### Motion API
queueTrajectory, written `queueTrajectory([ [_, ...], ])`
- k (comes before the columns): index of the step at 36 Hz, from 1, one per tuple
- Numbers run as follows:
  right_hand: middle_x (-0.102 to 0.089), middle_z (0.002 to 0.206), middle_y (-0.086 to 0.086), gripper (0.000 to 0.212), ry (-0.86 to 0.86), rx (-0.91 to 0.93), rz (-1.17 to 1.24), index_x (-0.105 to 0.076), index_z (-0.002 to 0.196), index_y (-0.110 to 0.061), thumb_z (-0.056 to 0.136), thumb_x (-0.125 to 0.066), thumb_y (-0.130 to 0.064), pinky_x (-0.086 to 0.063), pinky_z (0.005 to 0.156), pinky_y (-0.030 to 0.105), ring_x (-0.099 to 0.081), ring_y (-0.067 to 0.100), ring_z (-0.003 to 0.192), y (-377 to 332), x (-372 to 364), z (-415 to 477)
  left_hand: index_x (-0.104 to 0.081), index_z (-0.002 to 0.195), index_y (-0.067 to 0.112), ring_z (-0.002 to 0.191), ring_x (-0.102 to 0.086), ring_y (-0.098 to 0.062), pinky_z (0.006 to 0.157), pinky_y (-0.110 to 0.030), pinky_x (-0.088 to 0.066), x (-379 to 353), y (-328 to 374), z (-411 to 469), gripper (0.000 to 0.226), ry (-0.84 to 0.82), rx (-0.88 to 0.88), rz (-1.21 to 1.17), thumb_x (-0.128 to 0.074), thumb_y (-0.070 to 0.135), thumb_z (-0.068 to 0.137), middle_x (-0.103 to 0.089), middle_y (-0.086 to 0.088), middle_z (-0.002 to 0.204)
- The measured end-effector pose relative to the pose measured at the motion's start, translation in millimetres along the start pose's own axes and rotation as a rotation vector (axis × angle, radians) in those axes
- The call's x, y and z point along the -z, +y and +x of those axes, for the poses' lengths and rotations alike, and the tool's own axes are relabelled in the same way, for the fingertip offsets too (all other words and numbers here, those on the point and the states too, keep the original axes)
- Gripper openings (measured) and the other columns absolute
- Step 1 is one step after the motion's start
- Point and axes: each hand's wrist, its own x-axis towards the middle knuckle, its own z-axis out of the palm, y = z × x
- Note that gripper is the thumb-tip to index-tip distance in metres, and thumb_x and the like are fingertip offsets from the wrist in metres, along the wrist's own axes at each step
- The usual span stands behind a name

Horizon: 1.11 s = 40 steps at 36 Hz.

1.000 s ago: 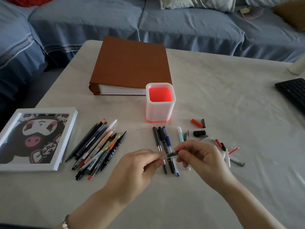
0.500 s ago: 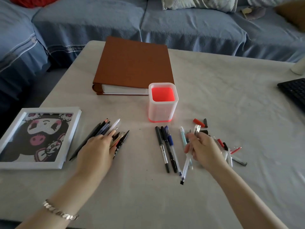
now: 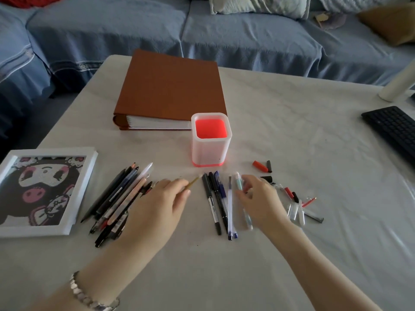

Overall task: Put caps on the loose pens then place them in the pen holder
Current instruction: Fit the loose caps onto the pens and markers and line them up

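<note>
My left hand (image 3: pixel 157 205) pinches a thin tan pen (image 3: pixel 193 182) whose tip points up and right, just right of the pile of uncapped pens (image 3: pixel 121 198). My right hand (image 3: pixel 260 200) hovers with relaxed fingers over the row of capped pens (image 3: pixel 215 198), beside a clear pen (image 3: pixel 230 205) and a light teal pen (image 3: pixel 238 184); it holds nothing. Loose caps (image 3: pixel 296 207) lie scattered right of that hand, with a red cap (image 3: pixel 260 166) and black cap (image 3: pixel 269 166) further back. The white pen holder (image 3: pixel 211 151) with a red inside stands behind the row.
A brown binder (image 3: pixel 170 88) lies behind the holder. A white picture frame (image 3: pixel 42 189) sits at the left edge. A black keyboard (image 3: pixel 393 129) is at the right edge, with a white cylinder (image 3: pixel 397 86) behind it. A blue sofa (image 3: pixel 202 34) runs along the far side.
My right hand has laid the clear pen down in the row and let go. My left hand went to the left pile and came away rightward with a thin tan pen.
</note>
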Motion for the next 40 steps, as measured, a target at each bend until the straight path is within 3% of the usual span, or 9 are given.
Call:
queueTrajectory([
  [4, -0.059, 0.110, 0.004, 0.027, 0.126, -0.055, -0.154, -0.065, 0.109, -0.017, 0.087, -0.050, -0.013, -0.040, 0.071, 0.028, -0.057, 0.027, 0.091, 31, 26, 0, -0.065, 0.098, 0.016, 0.061, -0.052, -0.012, 0.056, -0.025, -0.044, -9, 5, -2, 0.019, -0.050, 0.048, -0.112, -0.052, 0.026, 0.088, -0.058, 0.006, 0.071],
  [7, -0.058, 0.108, 0.007, 0.023, 0.164, -0.132, -0.261, -0.066, 0.106, -0.017, 0.086, -0.053, -0.019, -0.041, 0.071, 0.030, -0.057, 0.028, 0.095, 55, 46, 5, -0.064, 0.101, 0.014, 0.059, -0.047, -0.005, 0.056, -0.011, -0.032, -17, 4, -4, 0.017, -0.050, 0.096, -0.148, -0.054, 0.020, 0.088, -0.052, 0.007, 0.071],
  [12, -0.056, 0.108, 0.007, 0.023, 0.089, -0.160, -0.372, -0.064, 0.103, -0.017, 0.087, -0.056, -0.032, -0.039, 0.070, 0.028, -0.057, 0.027, 0.096, 72, 55, 17, -0.064, 0.103, 0.014, 0.070, -0.054, -0.010, 0.062, -0.017, -0.039, -20, 6, -7, 0.019, -0.081, 0.119, -0.189, -0.055, 0.019, 0.087, -0.060, 0.005, 0.081],
  [15, -0.055, 0.103, 0.005, 0.021, 0.063, -0.138, -0.407, -0.064, 0.097, -0.018, 0.087, -0.056, -0.034, -0.038, 0.067, 0.028, -0.057, 0.026, 0.094, 71, 51, 20, -0.064, 0.102, 0.016, 0.071, -0.055, -0.007, 0.061, -0.012, -0.038, -19, 9, -8, 0.018, -0.087, 0.092, -0.200, -0.055, 0.019, 0.087, -0.060, 0.007, 0.079],
  [20, -0.047, 0.091, -0.001, 0.020, 0.057, -0.131, -0.332, -0.065, 0.092, -0.017, 0.087, -0.054, -0.033, -0.036, 0.065, 0.027, -0.053, 0.022, 0.083, 76, 50, 20, -0.064, 0.102, 0.018, 0.073, -0.056, -0.007, 0.062, -0.012, -0.038, -18, 11, -7, 0.018, -0.098, 0.090, -0.206, -0.055, 0.021, 0.087, -0.063, 0.007, 0.083],
  [30, -0.053, 0.095, 0.004, 0.024, 0.031, -0.106, -0.229, -0.066, 0.094, -0.012, 0.090, -0.050, -0.030, -0.047, 0.071, 0.034, -0.056, 0.023, 0.081, 90, 60, 13, -0.066, 0.098, 0.018, 0.073, -0.058, -0.009, 0.063, -0.013, -0.040, -16, 17, -8, 0.015, -0.143, 0.098, -0.218, -0.056, 0.018, 0.086, -0.062, 0.008, 0.079],
  [34, -0.052, 0.090, 0.000, 0.020, 0.031, -0.079, -0.194, -0.065, 0.095, -0.014, 0.088, -0.054, -0.030, -0.041, 0.066, 0.029, -0.052, 0.018, 0.077, 90, 64, 11, -0.066, 0.095, 0.020, 0.071, -0.058, -0.007, 0.063, -0.018, -0.043, -17, 19, -9, 0.013, -0.168, 0.105, -0.218, -0.057, 0.019, 0.086, -0.062, 0.010, 0.076],
  [37, -0.050, 0.084, -0.007, 0.017, -0.005, -0.058, -0.176, -0.061, 0.100, -0.020, 0.085, -0.060, -0.029, -0.049, 0.068, 0.033, -0.050, 0.014, 0.074, 91, 69, 10, -0.066, 0.096, 0.020, 0.071, -0.057, -0.005, 0.061, -0.012, -0.040, -17, 19, -10, 0.013, -0.169, 0.100, -0.217, -0.057, 0.019, 0.085, -0.062, 0.012, 0.077],
  [40, -0.055, 0.081, -0.011, 0.006, -0.025, -0.030, -0.199, -0.063, 0.088, -0.026, 0.083, -0.062, -0.024, -0.046, 0.062, 0.029, -0.050, 0.008, 0.068, 93, 80, 6, -0.066, 0.095, 0.019, 0.069, -0.057, -0.006, 0.060, -0.010, -0.039, -17, 18, -11, 0.013, -0.175, 0.102, -0.213, -0.058, 0.018, 0.085, -0.061, 0.013, 0.076],
])
